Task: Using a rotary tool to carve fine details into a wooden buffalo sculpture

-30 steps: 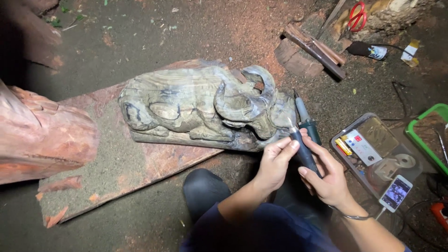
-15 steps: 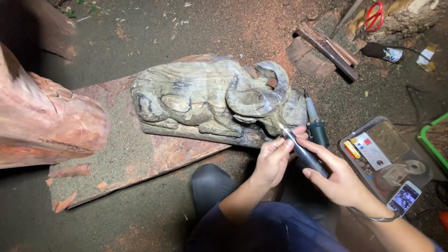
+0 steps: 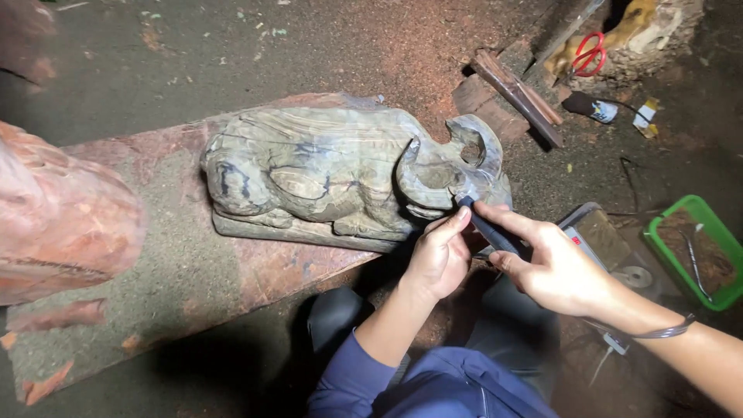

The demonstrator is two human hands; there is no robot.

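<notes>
There is one grey carved wooden animal figure [image 3: 340, 174], lying on one reddish wooden board [image 3: 186, 271], and one dark pen-shaped carving tool [image 3: 489, 228] with two hands on it, the left hand [image 3: 437, 259] and the right hand [image 3: 553, 267]. Around them are one pair of red-handled scissors [image 3: 590, 53], one green tray [image 3: 696, 249] and one big reddish block of wood [image 3: 54, 217].

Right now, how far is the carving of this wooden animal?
Done: the wooden animal carving already has its body, folded legs and curved horns shaped, lying on the reddish plank. In hand: the right hand holds a dark rotary tool at the head, and the left hand steadies it. Left: the surface looks rough and grey, with dark marks, so probably fine detail and smoothing.
</notes>
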